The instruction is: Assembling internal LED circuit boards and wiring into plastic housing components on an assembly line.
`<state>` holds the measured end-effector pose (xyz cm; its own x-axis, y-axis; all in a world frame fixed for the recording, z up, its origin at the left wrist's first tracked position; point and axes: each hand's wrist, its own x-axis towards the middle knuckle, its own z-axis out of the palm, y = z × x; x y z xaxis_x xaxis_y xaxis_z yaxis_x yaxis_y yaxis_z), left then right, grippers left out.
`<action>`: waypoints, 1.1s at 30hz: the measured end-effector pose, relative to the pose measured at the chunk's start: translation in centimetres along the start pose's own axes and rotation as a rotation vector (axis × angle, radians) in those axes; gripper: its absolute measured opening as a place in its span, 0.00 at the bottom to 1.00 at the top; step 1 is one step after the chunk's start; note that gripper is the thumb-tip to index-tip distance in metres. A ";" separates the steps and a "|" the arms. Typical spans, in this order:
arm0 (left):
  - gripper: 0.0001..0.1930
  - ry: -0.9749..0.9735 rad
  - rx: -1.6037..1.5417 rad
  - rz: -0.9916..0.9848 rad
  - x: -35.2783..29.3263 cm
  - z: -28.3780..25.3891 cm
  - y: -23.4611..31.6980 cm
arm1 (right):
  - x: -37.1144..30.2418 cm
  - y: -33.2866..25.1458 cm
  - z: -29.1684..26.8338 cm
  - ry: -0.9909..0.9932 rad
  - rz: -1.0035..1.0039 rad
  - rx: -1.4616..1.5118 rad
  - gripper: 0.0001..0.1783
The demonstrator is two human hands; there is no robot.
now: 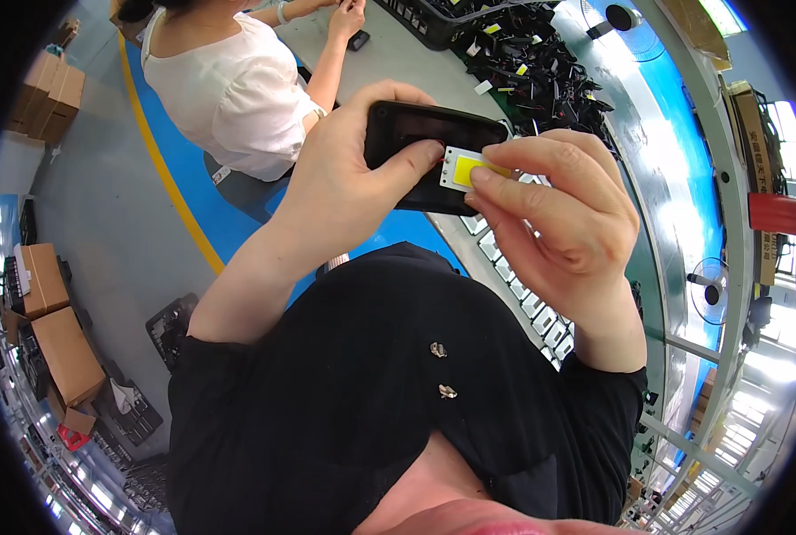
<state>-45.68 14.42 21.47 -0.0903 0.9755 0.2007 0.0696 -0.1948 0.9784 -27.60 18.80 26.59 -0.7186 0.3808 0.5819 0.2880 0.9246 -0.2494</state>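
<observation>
My left hand point(349, 174) is wrapped round a black plastic housing point(404, 127), a shallow shell with its hollow side facing me. Its thumb lies inside the shell, close to a bit of red wire. In my right hand point(572, 209), thumb and fingers pinch an LED plate point(462, 169), small and white with a yellow rectangle in its middle. The plate is over the lower right part of the housing; whether it touches the shell I cannot tell. My right fingertips cover the plate's right end.
A heap of black parts with wires point(541, 85) fills the far side of the workbench, beside a black crate point(425, 22). Pale square pieces point(532, 303) lie in rows under my right arm. A co-worker in a white top point(229, 85) sits at the far left. Cardboard boxes point(66, 352) stand on the left floor.
</observation>
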 end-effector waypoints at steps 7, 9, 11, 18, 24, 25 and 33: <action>0.26 -0.344 -0.504 -0.155 -1.2 -1.9 0.1 | -0.3 0.6 0.9 0.066 -0.066 -0.018 0.14; 0.28 -0.370 -0.470 -0.150 -1.3 -1.9 0.7 | -0.1 0.4 1.3 0.095 -0.114 0.031 0.15; 0.28 -0.359 -0.531 -0.175 -1.3 -1.7 1.2 | -0.1 0.6 1.7 0.094 -0.125 0.044 0.15; 0.33 -0.393 -0.451 -0.229 -1.3 -1.9 1.3 | 0.1 1.0 2.0 0.052 -0.186 0.113 0.17; 0.34 -0.413 -0.457 -0.229 -1.5 -1.6 1.2 | 0.0 0.7 1.0 -0.072 -0.091 0.144 0.15; 0.34 -0.419 -0.452 -0.245 -1.5 -1.6 1.3 | 0.0 0.6 0.8 -0.071 -0.084 0.142 0.15; 0.34 -0.383 -0.418 -0.195 -1.9 -0.9 1.2 | -0.2 0.1 0.6 -0.099 0.001 0.158 0.14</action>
<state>-46.37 12.25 22.29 0.3074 0.9497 0.0589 -0.3159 0.0435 0.9478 -27.81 18.83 25.99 -0.7791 0.3717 0.5048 0.1914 0.9078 -0.3732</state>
